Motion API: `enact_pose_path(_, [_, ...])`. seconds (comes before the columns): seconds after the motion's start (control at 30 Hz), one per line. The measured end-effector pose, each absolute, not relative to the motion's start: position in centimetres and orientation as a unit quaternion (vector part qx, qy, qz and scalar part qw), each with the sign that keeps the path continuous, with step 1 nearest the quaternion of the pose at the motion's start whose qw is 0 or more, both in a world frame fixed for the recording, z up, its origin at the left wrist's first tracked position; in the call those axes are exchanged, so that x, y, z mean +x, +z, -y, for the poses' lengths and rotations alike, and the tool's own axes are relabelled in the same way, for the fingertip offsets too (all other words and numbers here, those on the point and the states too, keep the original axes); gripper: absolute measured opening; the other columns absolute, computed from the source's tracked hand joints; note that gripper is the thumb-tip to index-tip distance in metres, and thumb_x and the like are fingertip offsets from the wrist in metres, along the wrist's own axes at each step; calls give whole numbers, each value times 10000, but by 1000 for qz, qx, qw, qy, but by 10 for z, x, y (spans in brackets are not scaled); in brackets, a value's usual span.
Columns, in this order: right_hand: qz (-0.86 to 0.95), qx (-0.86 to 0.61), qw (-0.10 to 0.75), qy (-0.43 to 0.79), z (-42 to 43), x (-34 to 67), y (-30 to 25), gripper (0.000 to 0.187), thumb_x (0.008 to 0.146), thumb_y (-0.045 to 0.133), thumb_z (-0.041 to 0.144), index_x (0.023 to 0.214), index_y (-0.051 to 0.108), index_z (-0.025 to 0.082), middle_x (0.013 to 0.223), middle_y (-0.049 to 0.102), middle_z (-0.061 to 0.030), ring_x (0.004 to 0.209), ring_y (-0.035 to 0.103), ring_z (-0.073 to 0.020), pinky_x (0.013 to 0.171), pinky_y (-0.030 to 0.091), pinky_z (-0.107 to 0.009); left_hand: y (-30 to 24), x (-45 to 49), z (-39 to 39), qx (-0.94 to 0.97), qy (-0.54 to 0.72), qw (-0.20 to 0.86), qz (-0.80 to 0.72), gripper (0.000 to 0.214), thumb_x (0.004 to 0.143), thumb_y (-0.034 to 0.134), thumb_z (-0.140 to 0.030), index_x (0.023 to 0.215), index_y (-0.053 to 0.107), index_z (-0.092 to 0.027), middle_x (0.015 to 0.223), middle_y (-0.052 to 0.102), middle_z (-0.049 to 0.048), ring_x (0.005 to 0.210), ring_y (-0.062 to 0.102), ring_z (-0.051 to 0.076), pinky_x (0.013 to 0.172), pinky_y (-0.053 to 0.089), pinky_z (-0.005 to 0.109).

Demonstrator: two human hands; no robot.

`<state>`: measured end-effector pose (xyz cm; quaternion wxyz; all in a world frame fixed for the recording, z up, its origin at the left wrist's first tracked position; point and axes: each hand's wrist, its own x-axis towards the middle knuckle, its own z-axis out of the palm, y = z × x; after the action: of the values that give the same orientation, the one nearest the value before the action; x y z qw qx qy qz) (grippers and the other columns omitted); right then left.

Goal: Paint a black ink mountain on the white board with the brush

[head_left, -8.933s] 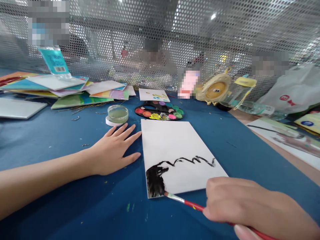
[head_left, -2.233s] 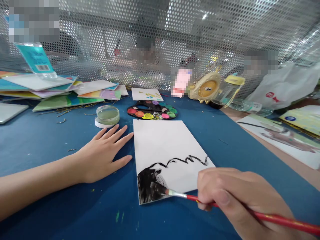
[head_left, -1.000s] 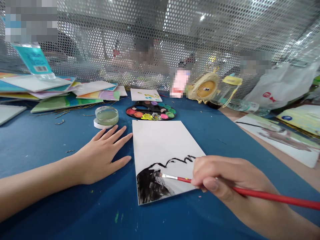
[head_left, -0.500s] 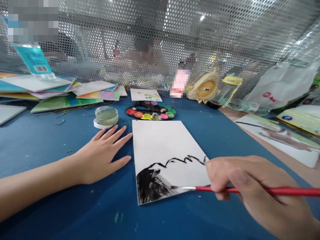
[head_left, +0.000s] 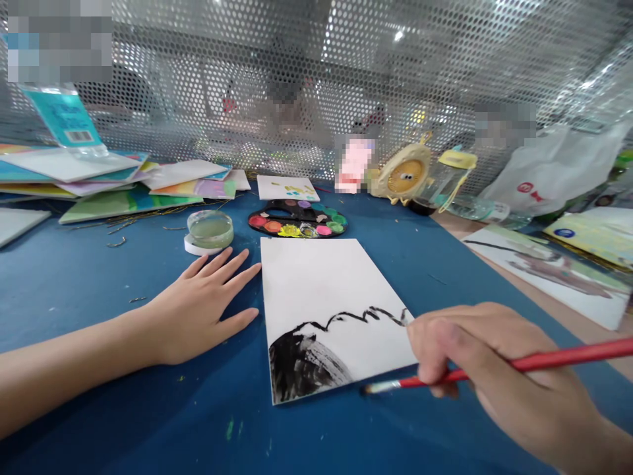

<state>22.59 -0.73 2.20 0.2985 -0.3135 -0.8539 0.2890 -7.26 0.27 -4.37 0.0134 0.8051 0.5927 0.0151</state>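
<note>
Since the frame half a second earlier, the paintbrush (head_left: 558,358) has swung off the white painting board (head_left: 326,284), its dark tip now just beyond the near edge. The right hand (head_left: 497,386) pinches the handle behind the ferrule, likely for free wrist play. The left hand (head_left: 198,313) lies flat, fingers spread beside the board, perhaps for support. Streaky black paint (head_left: 291,369) fills the board's near-left corner beneath a wavy line.

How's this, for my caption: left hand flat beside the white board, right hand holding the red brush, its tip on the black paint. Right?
Not quite: the tip of the red brush is off the black paint, over the blue table beside the white board, as the head view shows. The rest stands.
</note>
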Motion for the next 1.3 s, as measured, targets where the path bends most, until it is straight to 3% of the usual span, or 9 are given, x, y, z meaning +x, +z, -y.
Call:
enact_pose_path(0.17, [833, -300, 338, 318, 8, 228, 21, 411, 967, 346, 368, 683, 580, 183, 562, 576, -3, 509, 540, -93, 473, 419, -201, -44, -72, -3, 804, 11, 12, -594, 693, 829, 162, -668, 1416, 153, -299, 1519, 88, 27, 1396, 46, 262, 1135, 131, 508])
enact_pose_path(0.47, [869, -340, 253, 256, 7, 218, 14, 433, 964, 350, 378, 667, 575, 158, 572, 592, -4, 515, 550, -80, 500, 412, -185, -43, -72, -3, 805, 10, 15, -593, 695, 827, 152, -671, 1417, 148, -304, 1521, 77, 20, 1397, 42, 259, 1136, 128, 506])
enact_pose_path(0.63, [837, -338, 293, 316, 7, 228, 23, 459, 964, 358, 327, 567, 524, 166, 484, 552, 16, 439, 514, -61, 433, 397, -148, -45, -73, -3, 807, 29, 17, -590, 691, 830, 186, -668, 1413, 179, -298, 1519, 105, 25, 1394, 71, 279, 1136, 135, 513])
enact_pose_path(0.77, [823, -334, 329, 321, 7, 227, 21, 399, 956, 380, 340, 651, 576, 174, 546, 582, -3, 496, 549, -91, 460, 432, -181, -45, -74, -2, 810, 38, 13, -585, 672, 842, 222, -646, 1410, 205, -287, 1516, 128, 38, 1392, 90, 293, 1134, 140, 519])
enact_pose_path(1.1, [853, -316, 272, 314, 6, 211, 13, 382, 940, 421, 387, 732, 647, 160, 643, 650, -15, 590, 611, -97, 565, 462, -183, -45, -74, -2, 809, 32, 17, -586, 671, 843, 222, -643, 1414, 179, -293, 1517, 112, 42, 1393, 78, 284, 1133, 143, 520])
enact_pose_path(1.3, [827, -373, 293, 301, 2, 216, 22, 492, 941, 386, 413, 576, 589, 153, 482, 595, -17, 426, 548, -84, 420, 425, -168, -46, -73, -3, 810, 43, 12, -585, 668, 843, 233, -642, 1408, 216, -286, 1515, 138, 39, 1390, 98, 298, 1135, 142, 517])
